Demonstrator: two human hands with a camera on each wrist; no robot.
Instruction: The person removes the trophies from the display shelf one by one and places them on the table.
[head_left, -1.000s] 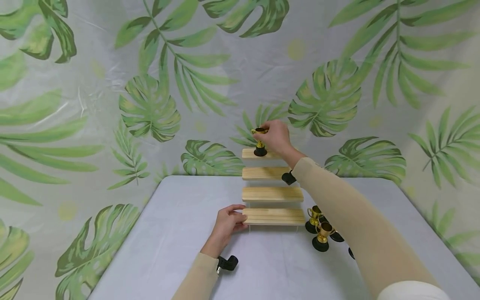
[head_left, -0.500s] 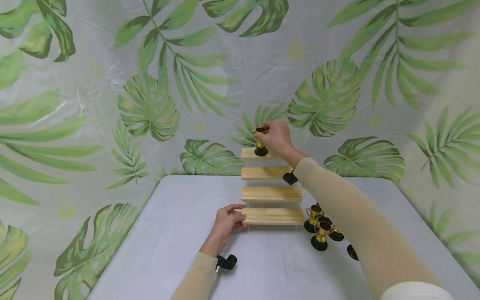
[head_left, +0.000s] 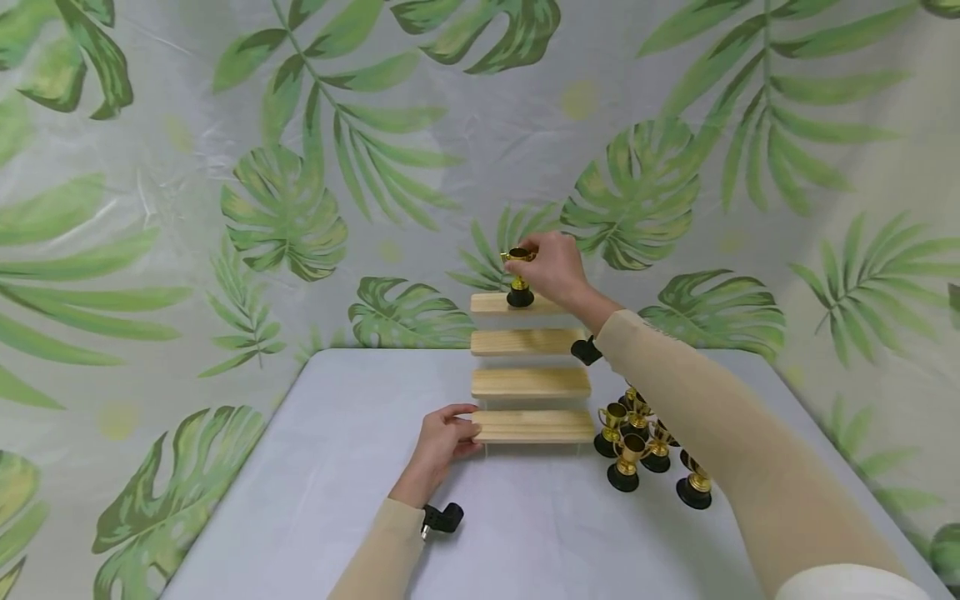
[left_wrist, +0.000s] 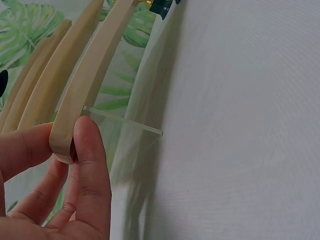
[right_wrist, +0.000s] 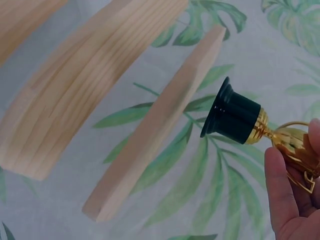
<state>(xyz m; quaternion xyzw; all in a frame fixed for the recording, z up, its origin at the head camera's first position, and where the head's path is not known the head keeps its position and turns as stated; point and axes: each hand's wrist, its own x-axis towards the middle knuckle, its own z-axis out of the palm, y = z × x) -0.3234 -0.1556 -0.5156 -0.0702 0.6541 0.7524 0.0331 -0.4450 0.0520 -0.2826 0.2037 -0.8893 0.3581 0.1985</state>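
Note:
My right hand [head_left: 555, 268] pinches a small gold trophy cup [head_left: 520, 295] by its cup, upright over the top board [head_left: 487, 302] of a four-step wooden display stand. From the right wrist, the trophy's black base [right_wrist: 234, 112] shows a gap to that board [right_wrist: 155, 122]. Down at the stand's lowest board [head_left: 532, 427], my left hand [head_left: 441, 442] grips the left end. The left wrist view has thumb and fingers on either side of the board end [left_wrist: 67, 135], beside a clear support [left_wrist: 122, 120].
Several more gold trophies with black bases, one in front [head_left: 625, 467] and one farther right [head_left: 695, 487], stand right of the stand, partly behind my right sleeve [head_left: 697, 400]. A white cloth [head_left: 360, 400] covers the table. Leaf-patterned sheeting [head_left: 420, 167] hangs behind.
The held trophy has shifted slightly right along the top board. My view has turned a little right, uncovering more of the trophies by my sleeve. The left hand keeps its grip.

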